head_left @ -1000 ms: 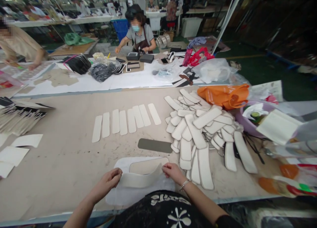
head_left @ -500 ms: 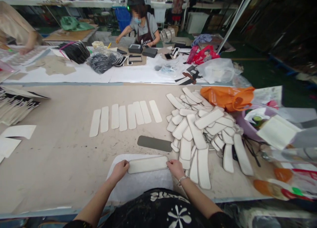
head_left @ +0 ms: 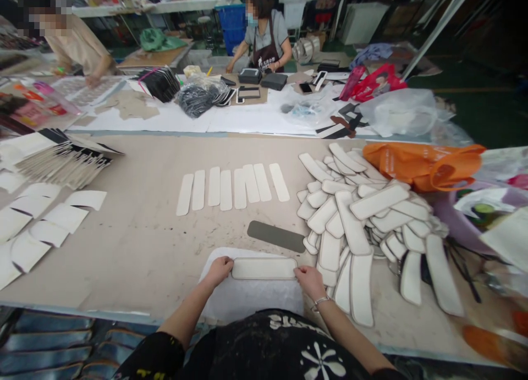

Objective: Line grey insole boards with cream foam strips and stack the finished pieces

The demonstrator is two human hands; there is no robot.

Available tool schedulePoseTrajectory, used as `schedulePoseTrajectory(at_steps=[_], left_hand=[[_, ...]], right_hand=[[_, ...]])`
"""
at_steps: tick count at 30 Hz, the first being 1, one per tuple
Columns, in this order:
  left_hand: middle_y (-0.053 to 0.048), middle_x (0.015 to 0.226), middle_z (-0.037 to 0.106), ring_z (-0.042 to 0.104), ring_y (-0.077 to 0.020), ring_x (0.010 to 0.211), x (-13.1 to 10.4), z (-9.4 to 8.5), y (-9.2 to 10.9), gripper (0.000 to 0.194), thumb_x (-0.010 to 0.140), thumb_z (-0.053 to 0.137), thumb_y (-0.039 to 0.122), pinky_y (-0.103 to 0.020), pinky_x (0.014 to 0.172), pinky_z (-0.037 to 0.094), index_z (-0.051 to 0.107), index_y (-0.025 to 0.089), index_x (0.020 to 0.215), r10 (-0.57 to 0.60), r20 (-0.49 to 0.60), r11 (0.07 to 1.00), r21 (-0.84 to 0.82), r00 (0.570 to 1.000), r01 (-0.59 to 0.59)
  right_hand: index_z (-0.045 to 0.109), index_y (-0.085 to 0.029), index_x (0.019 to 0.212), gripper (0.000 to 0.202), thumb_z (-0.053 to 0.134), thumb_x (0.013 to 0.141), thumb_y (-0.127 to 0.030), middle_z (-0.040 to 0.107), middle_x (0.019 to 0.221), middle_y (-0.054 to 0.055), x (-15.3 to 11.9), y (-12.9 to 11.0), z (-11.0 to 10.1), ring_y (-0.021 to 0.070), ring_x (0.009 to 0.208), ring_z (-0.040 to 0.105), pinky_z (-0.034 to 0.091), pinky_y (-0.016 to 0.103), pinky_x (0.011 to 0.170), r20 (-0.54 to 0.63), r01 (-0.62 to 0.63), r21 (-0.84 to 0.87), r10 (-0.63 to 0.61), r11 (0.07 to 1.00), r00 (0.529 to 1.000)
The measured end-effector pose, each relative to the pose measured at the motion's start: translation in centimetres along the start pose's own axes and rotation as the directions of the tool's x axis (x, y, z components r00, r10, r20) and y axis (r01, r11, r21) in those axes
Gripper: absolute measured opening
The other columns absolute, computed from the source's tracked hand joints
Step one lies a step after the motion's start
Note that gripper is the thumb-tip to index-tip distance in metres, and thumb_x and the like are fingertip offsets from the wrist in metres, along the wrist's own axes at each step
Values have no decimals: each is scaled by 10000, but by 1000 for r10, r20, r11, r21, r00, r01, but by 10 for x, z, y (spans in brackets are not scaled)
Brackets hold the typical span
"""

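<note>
A long cream strip with rounded corners and a dark edge lies level over a white sheet in front of me. My left hand pinches its left end, and my right hand pinches its right end. Just beyond it rests a dark grey strip of similar shape. Farther off, several plain cream strips stand side by side in a row. To the right of my right hand spreads a loose heap of dark-edged cream strips.
Stacked white-and-black pieces and spread cream pieces lie at the left. An orange bag and a purple basin stand beyond the heap on the right. Two people work across the tables, one in an apron.
The view has turned left, so more pieces show at the left. The strip between my hands has gone from slightly slanted to nearly level. Both hands keep their pinch.
</note>
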State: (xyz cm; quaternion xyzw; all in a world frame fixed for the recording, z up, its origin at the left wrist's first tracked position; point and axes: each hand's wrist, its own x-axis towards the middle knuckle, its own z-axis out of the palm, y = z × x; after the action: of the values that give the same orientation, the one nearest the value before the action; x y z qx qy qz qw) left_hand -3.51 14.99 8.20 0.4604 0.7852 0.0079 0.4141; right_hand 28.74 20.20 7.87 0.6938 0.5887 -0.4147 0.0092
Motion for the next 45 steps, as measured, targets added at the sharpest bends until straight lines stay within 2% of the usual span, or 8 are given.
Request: schedulePoseTrajectory(at_steps=[5, 15, 24, 39, 45], left_hand=[[-25, 595, 624, 585, -157, 606, -2, 2, -1, 234, 774, 489, 324, -235, 583, 382, 633, 141, 780, 5, -24, 1000, -2, 1000, -5], [-53, 662, 634, 591, -191, 736, -1, 7, 6, 235, 818, 454, 333, -255, 639, 356, 589, 158, 737, 11, -68, 996, 86, 998, -5], [-33, 681, 648, 603, -171, 702, 0, 9, 9, 222, 800, 472, 365, -230, 598, 370, 566, 177, 727, -46, -67, 996, 74, 997, 51], [-65, 750, 651, 595, -197, 775, -4, 9, 9, 238, 818, 453, 351, -256, 652, 362, 589, 164, 764, -10, -98, 992, 121, 995, 22], [-49, 695, 645, 595, -184, 752, -6, 6, 10, 220, 806, 476, 338, -247, 642, 361, 598, 158, 772, -18, -94, 994, 103, 995, 27]], right_hand=[[621, -185, 553, 285, 460, 757, -303, 606, 534, 19, 2, 3, 3, 138, 546, 519, 294, 236, 528, -10, 10, -6, -10, 1000, 1000], [630, -176, 579, 252, 468, 757, -252, 607, 541, 18, 3, 4, 5, 125, 548, 507, 304, 227, 543, -23, 15, 4, -15, 1000, 1000], [645, -165, 605, 214, 484, 744, -193, 610, 545, 16, 4, 4, 4, 110, 531, 492, 287, 211, 516, -21, 6, 18, -5, 1000, 1000], [635, -172, 605, 251, 460, 766, -253, 604, 561, 19, 5, 3, 6, 124, 552, 501, 297, 233, 550, -5, 1, -22, -1, 1000, 1000], [628, -172, 607, 259, 455, 776, -264, 612, 569, 23, 3, 3, 6, 120, 554, 501, 299, 229, 553, -8, 0, -29, 0, 1000, 1000]])
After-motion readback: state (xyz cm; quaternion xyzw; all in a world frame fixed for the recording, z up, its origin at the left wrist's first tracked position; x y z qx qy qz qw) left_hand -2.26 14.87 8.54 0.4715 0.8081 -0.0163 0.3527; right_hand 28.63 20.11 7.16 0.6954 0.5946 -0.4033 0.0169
